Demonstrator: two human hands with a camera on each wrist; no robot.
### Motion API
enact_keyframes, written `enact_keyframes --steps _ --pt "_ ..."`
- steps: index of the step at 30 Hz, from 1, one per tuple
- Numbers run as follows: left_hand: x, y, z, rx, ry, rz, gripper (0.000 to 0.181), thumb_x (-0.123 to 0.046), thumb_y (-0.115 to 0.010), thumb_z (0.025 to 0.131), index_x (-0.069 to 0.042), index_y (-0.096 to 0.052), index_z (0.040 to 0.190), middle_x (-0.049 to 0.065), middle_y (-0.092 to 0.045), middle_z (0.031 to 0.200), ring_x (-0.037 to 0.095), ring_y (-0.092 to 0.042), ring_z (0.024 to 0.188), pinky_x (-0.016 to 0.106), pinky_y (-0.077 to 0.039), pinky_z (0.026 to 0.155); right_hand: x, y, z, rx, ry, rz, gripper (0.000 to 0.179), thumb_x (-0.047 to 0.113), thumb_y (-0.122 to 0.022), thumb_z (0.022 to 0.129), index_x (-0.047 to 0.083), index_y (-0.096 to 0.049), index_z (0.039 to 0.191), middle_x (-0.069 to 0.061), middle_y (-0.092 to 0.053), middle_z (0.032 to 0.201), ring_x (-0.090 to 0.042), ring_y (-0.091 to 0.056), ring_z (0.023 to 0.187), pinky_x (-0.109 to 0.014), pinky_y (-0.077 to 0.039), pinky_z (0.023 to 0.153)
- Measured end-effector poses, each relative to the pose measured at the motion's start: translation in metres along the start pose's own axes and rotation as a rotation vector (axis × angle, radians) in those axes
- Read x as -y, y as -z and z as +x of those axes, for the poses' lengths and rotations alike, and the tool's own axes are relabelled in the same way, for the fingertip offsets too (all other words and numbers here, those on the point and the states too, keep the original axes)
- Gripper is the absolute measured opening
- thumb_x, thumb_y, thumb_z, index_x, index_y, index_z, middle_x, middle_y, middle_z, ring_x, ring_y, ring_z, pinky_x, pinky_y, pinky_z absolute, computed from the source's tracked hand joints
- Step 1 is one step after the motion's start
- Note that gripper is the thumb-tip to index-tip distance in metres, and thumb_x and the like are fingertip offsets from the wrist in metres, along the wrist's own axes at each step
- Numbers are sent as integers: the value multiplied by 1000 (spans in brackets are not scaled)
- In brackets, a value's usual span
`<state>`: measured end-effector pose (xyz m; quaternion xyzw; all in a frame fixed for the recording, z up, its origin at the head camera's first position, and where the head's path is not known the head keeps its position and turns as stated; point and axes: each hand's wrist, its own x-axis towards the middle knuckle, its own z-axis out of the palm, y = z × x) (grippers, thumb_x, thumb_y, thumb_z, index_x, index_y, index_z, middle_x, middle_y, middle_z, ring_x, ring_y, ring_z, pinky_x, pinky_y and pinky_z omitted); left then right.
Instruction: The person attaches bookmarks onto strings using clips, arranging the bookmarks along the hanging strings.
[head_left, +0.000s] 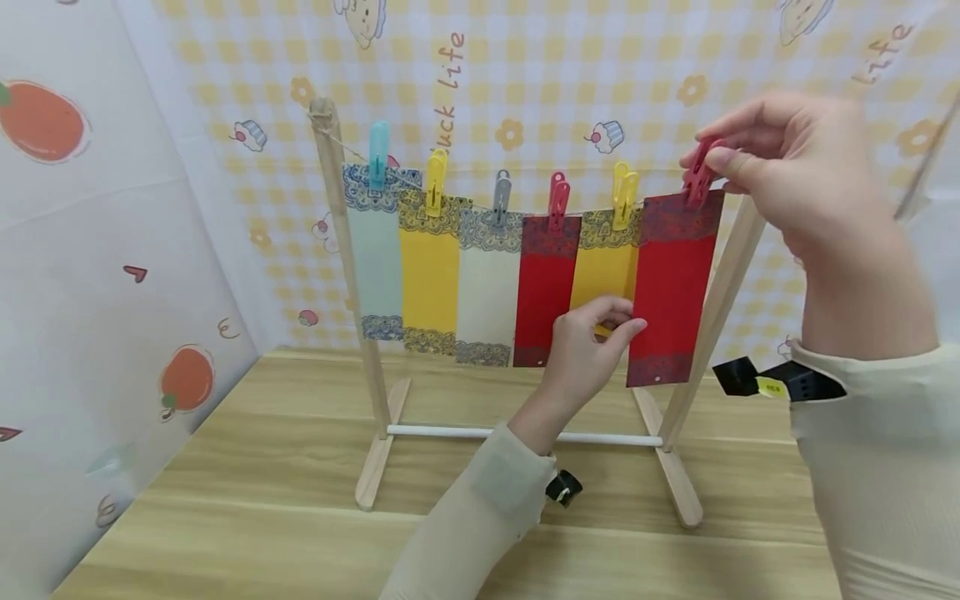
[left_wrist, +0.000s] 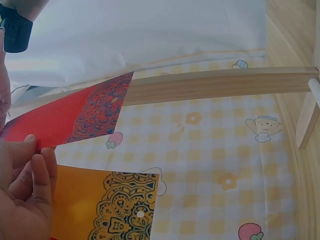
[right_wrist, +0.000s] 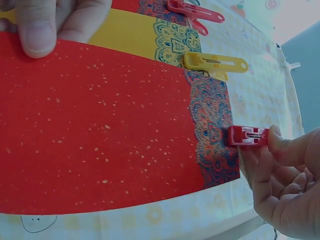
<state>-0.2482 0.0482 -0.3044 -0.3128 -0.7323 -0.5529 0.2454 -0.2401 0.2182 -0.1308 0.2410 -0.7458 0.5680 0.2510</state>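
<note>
At the right end of a string hangs a red paper card (head_left: 672, 283) with a patterned band at top and bottom. My right hand (head_left: 806, 167) pinches a red clothespin (head_left: 700, 173) at that card's top edge; the right wrist view shows the clothespin (right_wrist: 248, 136) over the patterned band. My left hand (head_left: 592, 342) pinches the card's left edge between thumb and fingers, lower down. Just behind the left hand hangs a yellow card (left_wrist: 75, 200), held up by a yellow clothespin (head_left: 624, 196).
More cards hang leftward: a red card (head_left: 546, 283), a cream card (head_left: 489, 292), a yellow card (head_left: 430, 283) and a pale blue card (head_left: 378, 262), each under a clothespin. A wooden frame (head_left: 352, 275) with a white crossbar (head_left: 442, 432) stands on the wooden table (head_left: 247, 500).
</note>
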Motion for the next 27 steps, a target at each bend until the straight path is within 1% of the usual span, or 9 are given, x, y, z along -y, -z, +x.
enact_keyframes --steps 5,7,10,14,17,22,26,27 --pt "1 0 -1 -6 17 12 18 -13 -70 92 -2 -71 106 8 -74 96 9 -66 85 11 -53 68 -5 -1 -5 1 -17 -73 19 -4 -65 90 9 -77 97 11 -76 82 -5 -70 75 -12 -54 67" --pt "1 0 0 -4 15 14 19 -13 -69 93 -2 -71 107 8 -74 96 9 -66 86 12 -54 69 -5 1 -4 4 -26 -69 19 -4 -66 90 9 -77 99 11 -76 83 -5 -71 76 -11 -54 68" --pt "1 1 2 -6 11 17 20 -13 -69 93 -1 -71 108 9 -75 97 11 -67 87 11 -54 70 -5 3 -3 8 -47 -87 21 -1 -69 89 9 -77 106 13 -76 84 -4 -70 77 -10 -53 69" --pt "1 3 4 -10 19 25 20 -13 -70 93 -1 -71 108 10 -75 97 13 -67 87 11 -53 72 -6 6 -3 18 -91 -126 27 6 -72 89 11 -74 116 16 -75 85 -2 -69 80 -8 -51 71" --pt "2 4 4 -3 34 27 22 -14 -70 92 -1 -71 110 10 -75 99 13 -67 88 11 -53 73 -6 6 -4 17 -94 -115 30 7 -73 89 11 -73 119 16 -75 88 -2 -68 86 -7 -50 73" --pt "5 6 0 6 62 7 21 -14 -71 92 -3 -71 110 9 -75 99 11 -67 87 12 -52 74 -5 1 -6 -20 -67 -80 33 3 -74 87 9 -72 119 14 -75 94 -1 -68 88 -7 -50 75" --pt "9 10 -7 7 104 10 18 -15 -71 92 -5 -73 108 7 -75 96 7 -65 84 13 -52 73 -4 -2 -10 -48 -36 -66 33 1 -72 88 6 -71 120 13 -74 97 0 -69 88 -7 -50 76" --pt "10 10 -9 11 120 9 18 -15 -71 92 -6 -73 107 6 -75 95 6 -65 82 13 -52 72 -4 -2 -11 -53 -20 -32 31 1 -72 87 5 -72 118 11 -75 98 -1 -69 89 -7 -51 76"
